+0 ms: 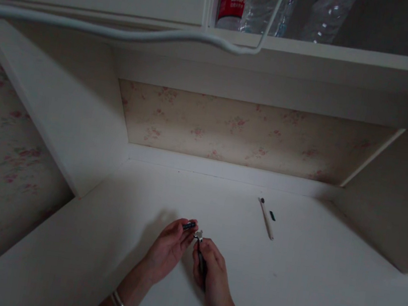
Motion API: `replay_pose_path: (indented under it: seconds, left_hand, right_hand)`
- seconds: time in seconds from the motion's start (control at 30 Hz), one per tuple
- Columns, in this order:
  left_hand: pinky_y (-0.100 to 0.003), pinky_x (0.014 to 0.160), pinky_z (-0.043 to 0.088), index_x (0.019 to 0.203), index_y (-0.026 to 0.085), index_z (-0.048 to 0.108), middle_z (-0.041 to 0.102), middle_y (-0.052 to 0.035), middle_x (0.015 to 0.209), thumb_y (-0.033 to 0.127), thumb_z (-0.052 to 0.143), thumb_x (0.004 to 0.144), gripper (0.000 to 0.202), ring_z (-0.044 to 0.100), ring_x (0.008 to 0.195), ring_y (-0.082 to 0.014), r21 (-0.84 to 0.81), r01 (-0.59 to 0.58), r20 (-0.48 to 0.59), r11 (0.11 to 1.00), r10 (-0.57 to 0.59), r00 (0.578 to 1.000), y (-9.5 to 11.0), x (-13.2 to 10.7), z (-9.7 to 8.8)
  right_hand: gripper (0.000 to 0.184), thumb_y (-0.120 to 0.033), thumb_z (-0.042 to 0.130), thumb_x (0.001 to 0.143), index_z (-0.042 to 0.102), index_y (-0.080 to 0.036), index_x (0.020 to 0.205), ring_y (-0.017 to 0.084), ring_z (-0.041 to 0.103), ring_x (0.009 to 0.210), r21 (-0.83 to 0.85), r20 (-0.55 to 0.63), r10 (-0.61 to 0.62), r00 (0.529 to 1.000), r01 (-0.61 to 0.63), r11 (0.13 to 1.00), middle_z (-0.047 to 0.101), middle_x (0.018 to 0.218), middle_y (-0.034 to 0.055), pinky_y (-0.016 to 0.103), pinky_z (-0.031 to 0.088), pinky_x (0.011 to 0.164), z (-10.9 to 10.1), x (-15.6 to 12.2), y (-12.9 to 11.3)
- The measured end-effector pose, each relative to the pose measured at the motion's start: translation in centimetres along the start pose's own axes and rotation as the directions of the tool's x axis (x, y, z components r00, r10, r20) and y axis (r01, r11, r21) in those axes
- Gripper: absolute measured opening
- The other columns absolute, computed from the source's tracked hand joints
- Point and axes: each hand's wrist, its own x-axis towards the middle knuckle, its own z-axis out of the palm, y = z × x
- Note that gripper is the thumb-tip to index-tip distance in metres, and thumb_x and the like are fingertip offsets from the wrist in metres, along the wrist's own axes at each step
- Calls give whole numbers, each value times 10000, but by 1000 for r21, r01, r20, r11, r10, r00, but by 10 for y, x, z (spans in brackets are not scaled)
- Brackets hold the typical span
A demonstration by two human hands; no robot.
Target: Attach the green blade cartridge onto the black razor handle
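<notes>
My left hand (167, 251) pinches a small dark cylindrical piece (189, 225) between thumb and fingers. My right hand (213, 269) is closed around the dark handle of a wrench-like tool (198, 235), whose silver, jaw-shaped head points up and away from me. That head is close beside my left fingertips; whether it touches them I cannot tell. Both hands are above the white desk. Farther right on the desk lies a slim pale pen-like stick (266, 219) with a dark end, and a small dark green piece (272, 215) is beside it.
The white desk (109, 241) has side panels at left and right and a floral-papered wall (229, 129) behind. Overhead, a shelf (352, 55) holds several plastic bottles (268, 8). A white curved bar (129, 32) crosses in front of the shelf.
</notes>
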Motion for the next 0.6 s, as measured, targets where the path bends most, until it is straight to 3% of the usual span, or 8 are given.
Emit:
replay_pose_path:
  seconds: [0.3,0.6]
  left_hand:
    - [-262,809,468,943,195,673,658,-74,1092,227,641,802,148,597,1007,-172,-27,43,51,999,-41,998,-1,-4,-1]
    - [-265,827,456,937,195,669,644,-75,1115,200,649,794,145,591,991,-166,-10,72,83,997,-71,994,-2,-6,-3]
  right_hand:
    - [342,-522,573,800,521,-193,723,51,259,438,-41,34,-5,999,6,999,347,547,-72,161,180,393,5,-5,-2]
    - [364,-533,575,793,498,-195,681,45,221,382,-56,81,-58,995,63,996,337,501,-78,188,127,357,10,-8,-5]
